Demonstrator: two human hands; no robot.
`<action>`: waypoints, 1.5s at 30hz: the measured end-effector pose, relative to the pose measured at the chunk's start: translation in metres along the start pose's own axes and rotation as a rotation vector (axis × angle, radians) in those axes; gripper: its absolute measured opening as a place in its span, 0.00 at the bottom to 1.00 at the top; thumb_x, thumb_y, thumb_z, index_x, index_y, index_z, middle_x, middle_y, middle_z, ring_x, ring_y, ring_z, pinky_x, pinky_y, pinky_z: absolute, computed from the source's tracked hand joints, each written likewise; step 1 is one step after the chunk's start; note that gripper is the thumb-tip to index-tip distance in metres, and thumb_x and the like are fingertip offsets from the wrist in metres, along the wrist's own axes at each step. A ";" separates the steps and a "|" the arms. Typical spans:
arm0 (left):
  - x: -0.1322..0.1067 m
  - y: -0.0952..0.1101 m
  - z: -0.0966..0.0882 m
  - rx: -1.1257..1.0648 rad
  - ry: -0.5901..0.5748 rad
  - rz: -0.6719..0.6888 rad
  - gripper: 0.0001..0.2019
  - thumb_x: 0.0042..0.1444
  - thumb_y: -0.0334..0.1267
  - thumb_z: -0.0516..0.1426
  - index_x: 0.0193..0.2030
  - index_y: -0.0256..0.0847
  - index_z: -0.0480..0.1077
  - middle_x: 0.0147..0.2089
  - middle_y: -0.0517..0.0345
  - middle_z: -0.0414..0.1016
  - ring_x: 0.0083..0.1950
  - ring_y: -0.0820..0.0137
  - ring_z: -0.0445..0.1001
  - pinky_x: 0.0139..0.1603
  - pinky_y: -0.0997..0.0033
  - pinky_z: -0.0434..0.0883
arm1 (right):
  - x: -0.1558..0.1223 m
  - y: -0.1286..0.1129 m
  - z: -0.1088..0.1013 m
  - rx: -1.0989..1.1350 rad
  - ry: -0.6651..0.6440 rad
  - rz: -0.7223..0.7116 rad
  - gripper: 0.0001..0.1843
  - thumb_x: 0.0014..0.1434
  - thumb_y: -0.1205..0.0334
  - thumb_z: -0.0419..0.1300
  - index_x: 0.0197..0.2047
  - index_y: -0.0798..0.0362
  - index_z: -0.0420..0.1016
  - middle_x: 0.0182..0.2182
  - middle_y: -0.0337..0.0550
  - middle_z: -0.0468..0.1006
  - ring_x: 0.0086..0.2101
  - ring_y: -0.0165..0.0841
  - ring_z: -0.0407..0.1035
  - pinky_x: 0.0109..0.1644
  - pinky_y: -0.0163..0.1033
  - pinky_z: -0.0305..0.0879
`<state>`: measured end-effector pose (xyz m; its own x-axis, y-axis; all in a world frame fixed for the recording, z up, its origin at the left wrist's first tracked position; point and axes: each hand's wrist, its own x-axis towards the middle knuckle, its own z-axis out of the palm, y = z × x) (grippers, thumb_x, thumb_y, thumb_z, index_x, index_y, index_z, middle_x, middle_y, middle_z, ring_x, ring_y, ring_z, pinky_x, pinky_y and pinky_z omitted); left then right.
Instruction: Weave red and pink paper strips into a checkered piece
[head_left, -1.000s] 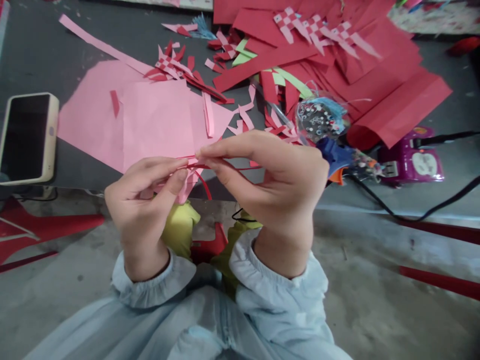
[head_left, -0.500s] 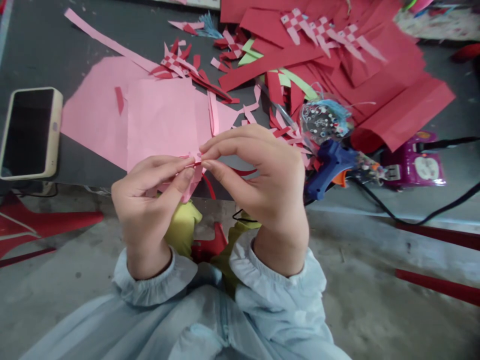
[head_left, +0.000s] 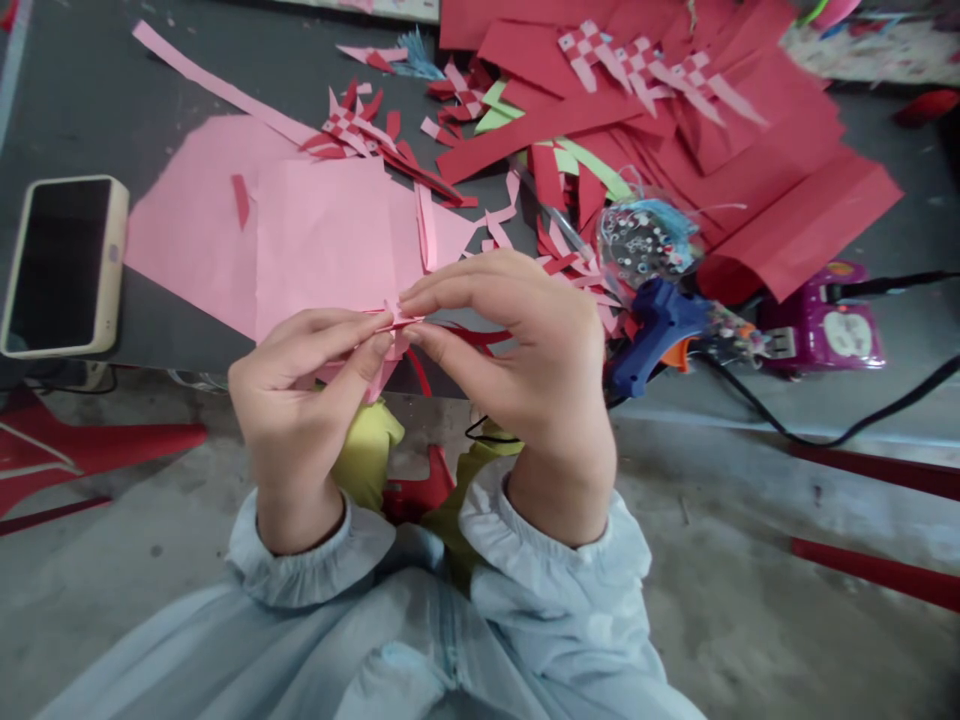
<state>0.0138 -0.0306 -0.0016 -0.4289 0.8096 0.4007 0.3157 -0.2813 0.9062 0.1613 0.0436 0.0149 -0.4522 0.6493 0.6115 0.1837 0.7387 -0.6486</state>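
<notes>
Right hand (head_left: 536,345) shifted in toward left hand (head_left: 300,385) versus a second ago, baring more of blue glue gun (head_left: 654,330). Red-and-pink paper piece (head_left: 399,324) sits between both hands' fingertips, pinched narrowly each side, over table (head_left: 82,110) edge. Pink sheets (head_left: 322,235) just beyond; phone (head_left: 64,265) far left; red paper (head_left: 795,230) far right. Wrists angled inward, fingertips nearly meeting.

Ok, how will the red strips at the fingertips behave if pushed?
The red strips look like thin paper, so they're probably very light. Their loose ends curve, so they'd likely bend rather than stay straight. Being so narrow, they may crease under a hard pinch.
</notes>
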 end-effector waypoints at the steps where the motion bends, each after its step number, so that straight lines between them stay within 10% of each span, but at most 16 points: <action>1: 0.000 0.000 0.000 -0.002 -0.001 -0.005 0.12 0.55 0.32 0.67 0.41 0.59 0.82 0.37 0.63 0.83 0.31 0.72 0.79 0.20 0.72 0.74 | 0.000 0.001 0.000 -0.011 -0.010 0.016 0.04 0.62 0.67 0.62 0.38 0.50 0.78 0.36 0.40 0.85 0.40 0.34 0.78 0.48 0.44 0.72; 30: 0.000 0.001 0.000 -0.003 -0.011 -0.027 0.17 0.51 0.23 0.68 0.39 0.55 0.83 0.32 0.63 0.79 0.31 0.76 0.76 0.29 0.74 0.75 | -0.002 0.005 -0.002 0.012 -0.037 0.041 0.08 0.63 0.63 0.62 0.33 0.45 0.82 0.35 0.37 0.83 0.38 0.33 0.77 0.47 0.45 0.74; 45: 0.000 -0.002 -0.002 0.037 0.029 -0.042 0.08 0.52 0.37 0.70 0.36 0.59 0.82 0.34 0.62 0.83 0.33 0.67 0.79 0.27 0.64 0.74 | -0.001 0.001 -0.004 0.005 0.032 0.030 0.05 0.60 0.66 0.64 0.34 0.46 0.76 0.32 0.36 0.84 0.37 0.34 0.79 0.44 0.45 0.74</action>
<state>0.0117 -0.0309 -0.0026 -0.4670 0.8048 0.3664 0.3275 -0.2275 0.9171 0.1650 0.0438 0.0155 -0.4181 0.6769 0.6057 0.1927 0.7178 -0.6691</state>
